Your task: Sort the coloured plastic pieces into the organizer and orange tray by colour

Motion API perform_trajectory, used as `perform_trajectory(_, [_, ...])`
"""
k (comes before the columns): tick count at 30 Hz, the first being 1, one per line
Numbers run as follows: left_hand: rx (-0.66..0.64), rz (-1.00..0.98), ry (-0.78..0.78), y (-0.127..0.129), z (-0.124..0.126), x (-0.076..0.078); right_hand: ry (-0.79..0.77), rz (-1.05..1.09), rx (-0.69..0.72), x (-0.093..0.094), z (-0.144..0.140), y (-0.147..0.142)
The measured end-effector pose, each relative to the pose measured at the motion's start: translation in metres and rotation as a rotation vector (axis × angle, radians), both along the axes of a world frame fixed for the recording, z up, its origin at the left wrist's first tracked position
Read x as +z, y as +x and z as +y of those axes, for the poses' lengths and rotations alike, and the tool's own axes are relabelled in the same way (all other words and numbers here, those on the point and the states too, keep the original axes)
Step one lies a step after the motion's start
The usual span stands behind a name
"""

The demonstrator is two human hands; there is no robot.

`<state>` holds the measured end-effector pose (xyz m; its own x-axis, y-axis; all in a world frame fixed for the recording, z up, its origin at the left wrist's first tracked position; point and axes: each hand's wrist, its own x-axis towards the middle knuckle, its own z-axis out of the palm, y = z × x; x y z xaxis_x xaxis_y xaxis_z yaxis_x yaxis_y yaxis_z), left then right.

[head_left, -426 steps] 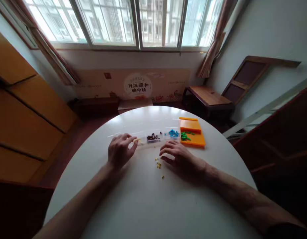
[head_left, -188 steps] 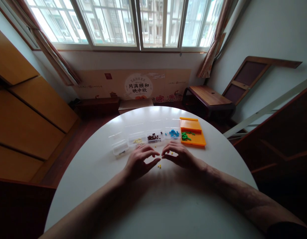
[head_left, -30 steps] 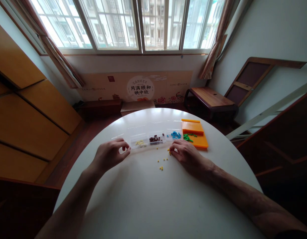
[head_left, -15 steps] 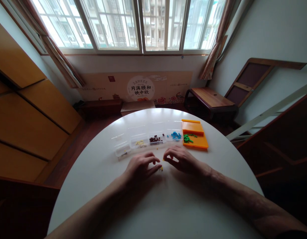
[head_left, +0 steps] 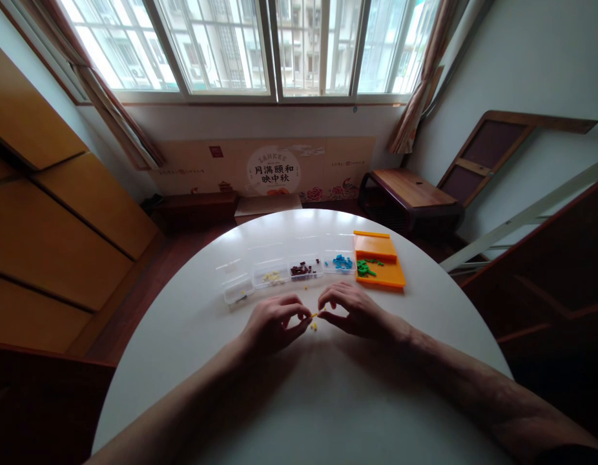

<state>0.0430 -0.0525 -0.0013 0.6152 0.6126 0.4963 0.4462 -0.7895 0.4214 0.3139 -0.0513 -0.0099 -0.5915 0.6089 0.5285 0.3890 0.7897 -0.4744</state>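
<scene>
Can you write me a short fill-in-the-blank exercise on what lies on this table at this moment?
1. The left hand and right hand meet at a tiny ____ piece.
2. The small green pieces lie in the open ____ plastic case.
3. The clear plastic box of blue pieces sits directly ____ of that case.
4. Everything rests on a round ____ table.

Missing words: yellow; orange; left; white

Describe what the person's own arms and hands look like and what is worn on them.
Both forearms are bare up to the frame edge. The left hand and right hand wear no gloves, and no rings, watch or bands show. A dark sleeve edge shows only at the right arm's upper end.
</scene>
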Motion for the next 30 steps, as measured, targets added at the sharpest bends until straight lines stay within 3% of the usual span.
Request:
perform_trajectory(5, [0.138, 0.169, 0.175, -0.027, 0.016, 0.009, 0.076, -0.041, -0.263, -0.002, 0.007, 0.008])
perform_trajectory(8, [0.249, 0.255, 0.244, -0.051, 0.028, 0.019, 0.076, -0.128, -0.337, -0.004, 0.011, 0.014])
perform_trajectory(17, [0.474, 0.402, 0.146, -0.106, 0.045, 0.043, 0.055, -0.180, -0.322, -0.011, 0.017, 0.016])
perform_trajectory(30, [0.540, 0.450, 0.068, -0.113, 0.043, 0.052, 0.067, -0.148, -0.317, -0.019, 0.019, 0.014])
